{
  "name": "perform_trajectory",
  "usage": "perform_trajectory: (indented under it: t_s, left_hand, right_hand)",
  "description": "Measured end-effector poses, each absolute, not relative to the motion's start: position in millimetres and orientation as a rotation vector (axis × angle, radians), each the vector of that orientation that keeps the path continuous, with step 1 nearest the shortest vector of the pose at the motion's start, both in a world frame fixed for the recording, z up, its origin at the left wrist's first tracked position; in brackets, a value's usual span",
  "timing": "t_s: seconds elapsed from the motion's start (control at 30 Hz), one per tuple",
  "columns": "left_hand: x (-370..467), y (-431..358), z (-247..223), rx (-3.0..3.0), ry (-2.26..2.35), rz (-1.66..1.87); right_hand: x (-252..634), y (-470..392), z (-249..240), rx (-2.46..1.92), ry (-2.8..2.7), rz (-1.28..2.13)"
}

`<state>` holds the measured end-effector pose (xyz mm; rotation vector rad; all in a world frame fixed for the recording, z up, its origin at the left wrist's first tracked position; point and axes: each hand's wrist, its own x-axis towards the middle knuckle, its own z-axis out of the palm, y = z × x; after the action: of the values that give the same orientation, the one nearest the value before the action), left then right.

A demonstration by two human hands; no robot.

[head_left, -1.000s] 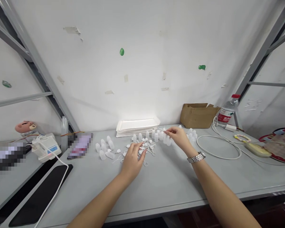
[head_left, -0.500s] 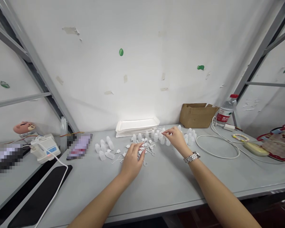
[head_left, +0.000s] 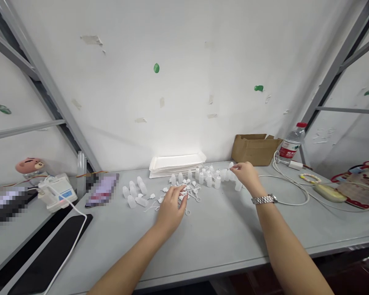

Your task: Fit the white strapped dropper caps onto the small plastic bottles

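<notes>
Palm down, my left hand [head_left: 171, 209] rests on the table with fingers slightly apart, over and beside a loose pile of small white caps with looped straps [head_left: 194, 190]. Farther right, my right hand [head_left: 247, 177], with a metal watch at the wrist, pinches thumb and fingertips at the top of a small translucent plastic bottle [head_left: 231, 165]. The hand partly hides the bottles behind it. Several similar bottles [head_left: 209, 180] stand between the hands. Another group of bottles [head_left: 133, 189] is left of my left hand, with one lying on its side.
Stacked white trays [head_left: 176, 164] lie against the wall. At the back right are a cardboard box [head_left: 256, 150], a drink bottle [head_left: 292, 144] and a looped white cable [head_left: 298, 200]. A phone [head_left: 103, 189] and a power strip [head_left: 58, 192] are on the left.
My right hand has moved right, from the middle bottles to the right-hand group, and stays pinched. My left hand has stayed in place.
</notes>
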<state>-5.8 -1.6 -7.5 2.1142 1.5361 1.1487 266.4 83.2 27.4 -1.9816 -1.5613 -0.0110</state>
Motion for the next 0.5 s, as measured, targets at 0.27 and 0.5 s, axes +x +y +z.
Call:
perform_trajectory:
  t_s: [0.27, 0.5]
  left_hand:
    - [-6.7, -0.6, -9.0, 2.127, 1.511, 1.149]
    - [-6.4, -0.4, -8.7, 2.138, 1.515, 1.139]
  right_hand:
    - [264.1, 89.1, 17.6, -2.105, -1.747, -0.171]
    - [269.2, 93.3, 13.1, -2.113, -1.779, -0.178]
